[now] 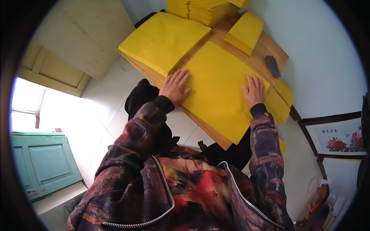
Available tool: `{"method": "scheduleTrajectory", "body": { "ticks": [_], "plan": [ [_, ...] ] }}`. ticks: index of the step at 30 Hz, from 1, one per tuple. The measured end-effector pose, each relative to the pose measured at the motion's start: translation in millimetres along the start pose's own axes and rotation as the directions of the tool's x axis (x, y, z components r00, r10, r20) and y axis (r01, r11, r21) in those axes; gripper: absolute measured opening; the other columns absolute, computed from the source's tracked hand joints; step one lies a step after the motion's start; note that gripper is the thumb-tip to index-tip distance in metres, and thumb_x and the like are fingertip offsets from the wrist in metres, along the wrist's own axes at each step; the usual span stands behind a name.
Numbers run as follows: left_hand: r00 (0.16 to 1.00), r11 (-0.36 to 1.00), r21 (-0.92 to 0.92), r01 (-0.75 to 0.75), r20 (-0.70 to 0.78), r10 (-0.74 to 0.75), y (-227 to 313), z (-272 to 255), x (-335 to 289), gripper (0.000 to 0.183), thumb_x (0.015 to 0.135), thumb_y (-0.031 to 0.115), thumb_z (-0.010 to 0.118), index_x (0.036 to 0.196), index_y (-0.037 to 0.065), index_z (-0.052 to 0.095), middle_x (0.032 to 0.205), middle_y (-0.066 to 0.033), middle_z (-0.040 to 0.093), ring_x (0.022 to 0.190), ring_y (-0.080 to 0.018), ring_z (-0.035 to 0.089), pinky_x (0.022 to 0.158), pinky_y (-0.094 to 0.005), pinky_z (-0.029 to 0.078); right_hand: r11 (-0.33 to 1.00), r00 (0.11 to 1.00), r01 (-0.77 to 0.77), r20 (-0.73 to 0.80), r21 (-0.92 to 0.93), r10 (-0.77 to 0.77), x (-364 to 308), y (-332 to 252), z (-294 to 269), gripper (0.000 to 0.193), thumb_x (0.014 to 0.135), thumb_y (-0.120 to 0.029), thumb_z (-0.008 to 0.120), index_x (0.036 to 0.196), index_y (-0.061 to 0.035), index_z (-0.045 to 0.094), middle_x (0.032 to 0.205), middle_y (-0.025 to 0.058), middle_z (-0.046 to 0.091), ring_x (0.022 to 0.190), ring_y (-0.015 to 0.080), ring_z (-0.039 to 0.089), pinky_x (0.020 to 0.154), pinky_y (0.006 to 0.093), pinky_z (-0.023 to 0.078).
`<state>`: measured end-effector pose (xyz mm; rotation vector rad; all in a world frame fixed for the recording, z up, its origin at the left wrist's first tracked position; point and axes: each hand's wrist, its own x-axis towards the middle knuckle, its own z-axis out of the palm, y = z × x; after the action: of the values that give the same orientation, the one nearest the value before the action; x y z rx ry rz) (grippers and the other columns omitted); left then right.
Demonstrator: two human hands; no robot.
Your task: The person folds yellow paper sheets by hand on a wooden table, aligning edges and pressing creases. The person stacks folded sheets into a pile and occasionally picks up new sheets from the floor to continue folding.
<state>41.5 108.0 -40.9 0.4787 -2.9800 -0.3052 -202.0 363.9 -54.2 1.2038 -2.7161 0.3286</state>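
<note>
A large yellow sheet of paper [221, 88] lies flat on the wooden table [221, 30], its near corner reaching past the table edge. My left hand [175, 87] rests at the sheet's left edge, palm down with fingers stretched. On the right edge lies my right hand [254, 91], also flat, fingers pointing away from me. Neither hand grips anything. Just beyond my left hand is a thick stack of yellow paper [163, 40], squared up at the table's left side.
Folded yellow paper bundles [206, 11] are piled at the back, with a narrower folded stack [246, 32] beside them. A dark grey glove [273, 66] lies at the right. More yellow bundles [279, 104] sit past my right hand. A framed flower picture [339, 136] leans by the wall.
</note>
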Motion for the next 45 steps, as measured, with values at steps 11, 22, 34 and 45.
{"method": "scheduleTrajectory", "body": {
  "ticks": [11, 22, 34, 45],
  "plan": [
    [0.969, 0.986, -0.157, -0.061, -0.244, 0.022, -4, -12, 5, 0.055, 0.082, 0.023, 0.065, 0.133, 0.009, 0.049, 0.143, -0.0112, 0.044, 0.136, -0.0294, 0.036, 0.111, -0.0448, 0.029, 1.0, 0.997, 0.03, -0.076, 0.0, -0.03, -3, 0, 2, 0.05, 0.088, -0.026, 0.061, 0.134, -0.0149, 0.048, 0.144, 0.0078, 0.04, 0.134, 0.0361, 0.033, 0.111, 0.0493, 0.026],
    [0.984, 0.978, 0.107, 0.179, -0.033, -0.177, -32, -37, 123, 0.058, 0.091, 0.042, 0.05, 0.144, 0.02, 0.04, 0.157, -0.0095, 0.023, 0.147, -0.031, 0.014, 0.116, -0.0543, 0.004, 0.999, 0.999, -0.032, 0.007, 0.039, 0.032, -6, -6, -7, 0.05, 0.088, -0.026, 0.059, 0.135, -0.0147, 0.048, 0.148, 0.0078, 0.036, 0.138, 0.035, 0.027, 0.113, 0.049, 0.022],
    [0.966, 0.966, 0.058, 0.252, 0.045, -0.255, -62, -26, 120, 0.058, 0.093, 0.043, 0.048, 0.147, 0.025, 0.034, 0.157, -0.0088, 0.022, 0.145, -0.0368, 0.015, 0.113, -0.0608, 0.011, 0.999, 1.0, -0.004, -0.008, 0.041, 0.005, -7, -5, -6, 0.05, 0.087, -0.023, 0.062, 0.134, -0.0129, 0.049, 0.147, 0.0087, 0.037, 0.138, 0.0362, 0.027, 0.113, 0.0491, 0.022],
    [0.986, 0.971, 0.179, 0.156, 0.02, -0.163, -99, -19, 118, 0.061, 0.091, 0.045, 0.049, 0.147, 0.027, 0.033, 0.158, -0.0046, 0.023, 0.145, -0.0339, 0.017, 0.112, -0.062, 0.014, 1.0, 0.998, -0.01, -0.066, -0.001, 0.01, -4, -9, -7, 0.05, 0.082, -0.022, 0.065, 0.129, -0.0116, 0.052, 0.143, 0.0088, 0.042, 0.134, 0.0365, 0.034, 0.11, 0.0491, 0.028]
  ]
}}
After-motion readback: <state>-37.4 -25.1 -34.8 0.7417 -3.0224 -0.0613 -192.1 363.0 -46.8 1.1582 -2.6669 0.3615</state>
